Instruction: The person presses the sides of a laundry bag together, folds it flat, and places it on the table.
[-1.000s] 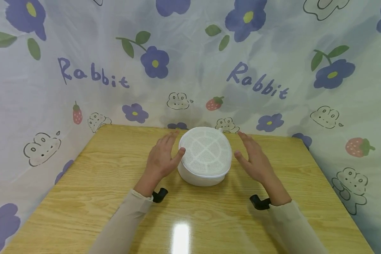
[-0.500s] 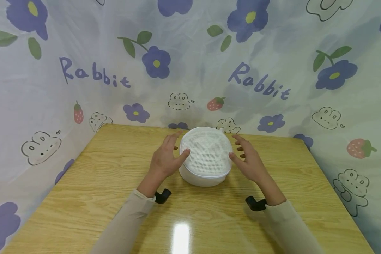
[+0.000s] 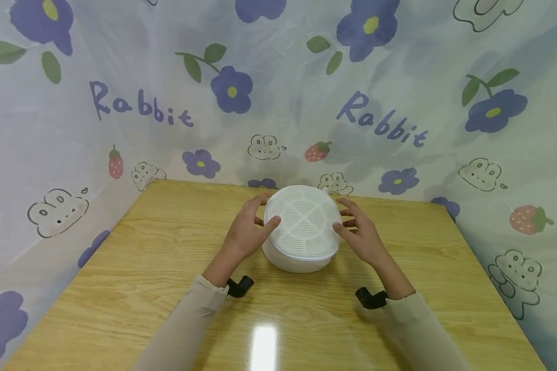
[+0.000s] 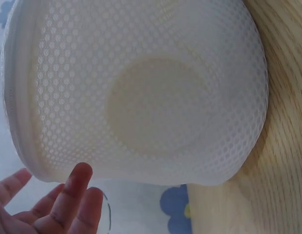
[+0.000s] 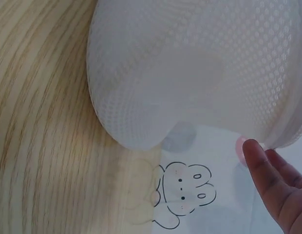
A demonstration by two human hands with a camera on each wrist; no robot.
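A round white mesh laundry bag [image 3: 302,221] with a zipped rim stands on the table in the head view, its mesh top tilted up toward me. On its left is my left hand [image 3: 247,229], thumb over the top's edge and fingers loosely bent beside the far left side. My right hand [image 3: 363,234] faces it from the right, thumb tip at the rim and fingers spread behind. Both wrist views show the mesh side wall [image 4: 156,107] close up, with a round solid patch in it. Right fingertips [image 5: 253,148] come to the rim; whether they press it I cannot tell.
The light wooden table [image 3: 167,232] carries the bag. A white cloth backdrop [image 3: 278,93] with purple flowers, rabbits and strawberries rises behind and at both sides. Black wrist mounts [image 3: 240,286] sit under both sleeves.
Both hands have moved inward toward the laundry bag, the right one more. Their fingers have bent a little more and now reach its sides. The bag stays in place.
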